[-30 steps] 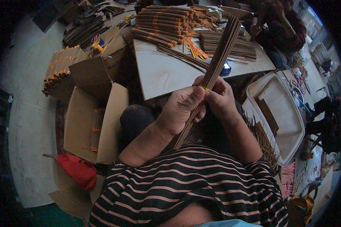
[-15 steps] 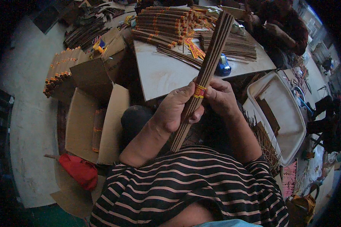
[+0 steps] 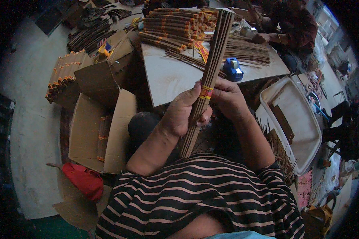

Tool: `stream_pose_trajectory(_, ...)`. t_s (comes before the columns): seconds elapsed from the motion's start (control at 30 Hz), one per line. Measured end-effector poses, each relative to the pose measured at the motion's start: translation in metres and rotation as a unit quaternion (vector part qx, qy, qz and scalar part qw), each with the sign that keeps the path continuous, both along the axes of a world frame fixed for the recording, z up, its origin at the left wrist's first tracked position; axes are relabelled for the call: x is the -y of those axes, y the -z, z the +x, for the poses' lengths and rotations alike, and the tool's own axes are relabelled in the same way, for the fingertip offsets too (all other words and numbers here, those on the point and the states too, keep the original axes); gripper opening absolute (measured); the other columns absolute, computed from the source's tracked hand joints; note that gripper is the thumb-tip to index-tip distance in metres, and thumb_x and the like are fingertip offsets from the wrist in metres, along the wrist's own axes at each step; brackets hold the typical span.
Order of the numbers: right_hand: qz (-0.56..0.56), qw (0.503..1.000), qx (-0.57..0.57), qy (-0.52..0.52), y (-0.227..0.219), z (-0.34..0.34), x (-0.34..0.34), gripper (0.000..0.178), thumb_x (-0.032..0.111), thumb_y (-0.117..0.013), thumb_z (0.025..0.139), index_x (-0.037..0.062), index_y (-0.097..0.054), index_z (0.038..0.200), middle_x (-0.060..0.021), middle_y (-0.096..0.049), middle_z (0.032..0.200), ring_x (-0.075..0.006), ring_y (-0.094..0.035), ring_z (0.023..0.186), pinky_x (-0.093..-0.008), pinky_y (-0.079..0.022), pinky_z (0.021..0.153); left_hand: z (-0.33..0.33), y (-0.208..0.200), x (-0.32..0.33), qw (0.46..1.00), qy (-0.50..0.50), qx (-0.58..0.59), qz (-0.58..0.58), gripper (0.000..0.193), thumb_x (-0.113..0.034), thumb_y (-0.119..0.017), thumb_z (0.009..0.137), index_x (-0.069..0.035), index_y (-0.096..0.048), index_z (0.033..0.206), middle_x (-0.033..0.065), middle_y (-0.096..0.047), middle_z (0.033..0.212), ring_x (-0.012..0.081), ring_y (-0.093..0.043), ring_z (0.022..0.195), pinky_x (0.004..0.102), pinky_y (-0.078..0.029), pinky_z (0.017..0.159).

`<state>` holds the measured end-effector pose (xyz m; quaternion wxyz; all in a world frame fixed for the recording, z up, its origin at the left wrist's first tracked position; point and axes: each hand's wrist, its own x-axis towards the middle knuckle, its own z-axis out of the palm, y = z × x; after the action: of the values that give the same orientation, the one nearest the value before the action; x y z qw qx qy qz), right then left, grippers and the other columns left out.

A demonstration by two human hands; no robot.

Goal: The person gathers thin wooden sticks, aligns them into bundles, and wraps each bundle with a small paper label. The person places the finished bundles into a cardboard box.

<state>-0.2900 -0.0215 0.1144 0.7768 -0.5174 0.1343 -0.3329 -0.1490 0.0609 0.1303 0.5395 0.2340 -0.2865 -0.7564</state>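
Note:
A bundle of brown incense sticks (image 3: 216,49) stands tilted in front of me, its top leaning a little to the right. A red and yellow paper band (image 3: 206,92) circles its middle. My left hand (image 3: 182,110) is wrapped round the bundle, thumb beside the band and fingertips showing on the far side. My right hand (image 3: 232,98) closes on the bundle's right side at the band, with some of its fingers hidden behind the sticks. Beyond the bundle, a blue tape dispenser (image 3: 233,69) rests on the white table (image 3: 163,73).
Banded bundles (image 3: 169,26) are piled on the table, beside loose sticks (image 3: 247,51). An open cardboard box (image 3: 83,131) at left holds more bundles. A red cloth (image 3: 83,181) lies below it. A white tub (image 3: 303,131) stands at right. Another person's hand (image 3: 261,38) reaches over the table's far side.
The bundle has turned slightly more upright, its top shifting left. My right hand has moved a little, its fingers further behind the sticks. The other person's hand has lowered to the table.

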Motion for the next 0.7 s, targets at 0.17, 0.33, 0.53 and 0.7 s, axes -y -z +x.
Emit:
stream_pose_trajectory(0.17,-0.011,0.996,0.031,0.079,0.000,0.014,-0.002,0.059,0.015,-0.060,0.081,-0.0003,-0.031,0.130,-0.0126,-0.051,0.112,-0.0163,-0.051,0.100,-0.0303,-0.042,0.085,0.005,-0.005,0.004,0.992,-0.104,0.039,-0.066,0.033,-0.036,-0.043,0.090,-0.006,-0.052,0.101,0.0046,-0.054,0.063,0.0117,-0.050,0.050,0.0228,-0.040,0.046)
stream_pose_trajectory(0.33,-0.106,0.987,-0.107,-0.055,0.002,0.023,-0.037,0.063,0.015,-0.068,0.075,0.0032,-0.033,0.126,-0.0066,-0.051,0.105,-0.0137,-0.049,0.097,-0.0278,-0.039,0.085,0.010,-0.011,0.009,0.948,-0.238,0.145,-0.155,0.039,-0.038,-0.048,0.088,-0.001,-0.054,0.100,0.0067,-0.057,0.077,0.0118,-0.054,0.064,0.0247,-0.046,0.056)
stream_pose_trajectory(0.53,-0.171,0.974,-0.136,-0.063,0.010,0.033,-0.036,0.022,0.007,-0.051,0.085,0.0033,-0.042,0.105,-0.0016,-0.047,0.087,-0.0105,-0.047,0.079,-0.0265,-0.042,0.071,0.030,-0.036,0.017,0.896,-0.334,0.163,-0.244,0.027,-0.025,-0.063,0.080,-0.003,-0.052,0.092,0.0046,-0.057,0.078,0.0136,-0.056,0.074,0.0296,-0.046,0.071)
stream_pose_trajectory(0.7,-0.303,0.917,-0.256,-0.048,0.046,0.051,0.000,0.020,0.002,-0.051,0.082,0.0040,-0.042,0.100,-0.0012,-0.044,0.082,-0.0101,-0.044,0.073,-0.0252,-0.041,0.065,0.080,-0.073,0.036,0.865,-0.404,0.131,-0.268,0.022,-0.021,-0.065,0.078,-0.007,-0.050,0.086,0.0035,-0.053,0.069,0.0127,-0.051,0.056,0.0273,-0.043,0.052)
